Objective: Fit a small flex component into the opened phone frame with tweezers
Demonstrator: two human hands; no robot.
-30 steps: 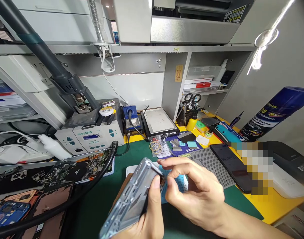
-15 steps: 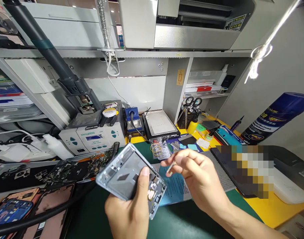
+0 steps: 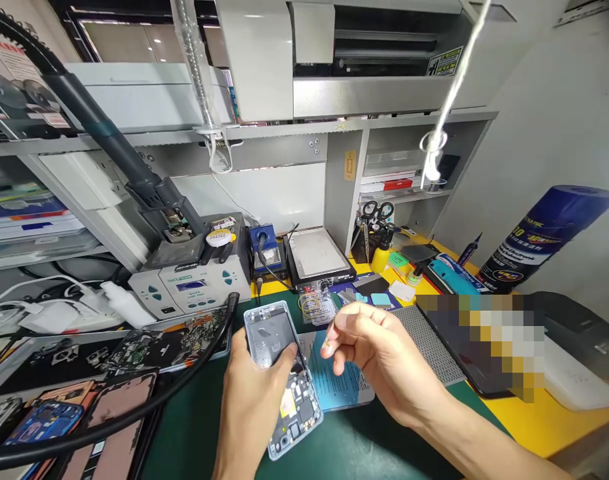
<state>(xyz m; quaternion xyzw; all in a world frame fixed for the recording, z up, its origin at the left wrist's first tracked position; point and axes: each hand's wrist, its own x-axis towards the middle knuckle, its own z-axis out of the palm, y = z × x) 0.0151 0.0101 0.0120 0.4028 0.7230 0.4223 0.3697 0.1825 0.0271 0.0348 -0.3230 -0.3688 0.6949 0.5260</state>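
Observation:
An opened phone (image 3: 264, 340), its back off and inner parts bare, lies in my left hand (image 3: 252, 393), thumb across its face and fingers around its far edge. The phone's circuit boards show at the end nearest me. To the right of it, apart from it, my right hand (image 3: 374, 353) is raised with thumb and forefinger pinched. Only a tiny tip of the small piece (image 3: 327, 344) in that pinch shows, too little to name. Beneath and behind both lies a blue printed sheet (image 3: 329, 383) on the green mat (image 3: 184, 427).
A rework station (image 3: 189, 293) with a black hose (image 3: 184, 380) stands at left. Opened phones and boards (image 3: 174, 347) line the left side. A heating plate (image 3: 317, 257) is behind. On the right are a perforated grey mat (image 3: 429, 347), a dark tablet-like slab (image 3: 454, 353) and a spray can (image 3: 544, 240).
My left hand has turned the phone more upright, its boards now toward me. My right hand stays beside it; the pale strip in its fingers shows less. The camera view has shifted.

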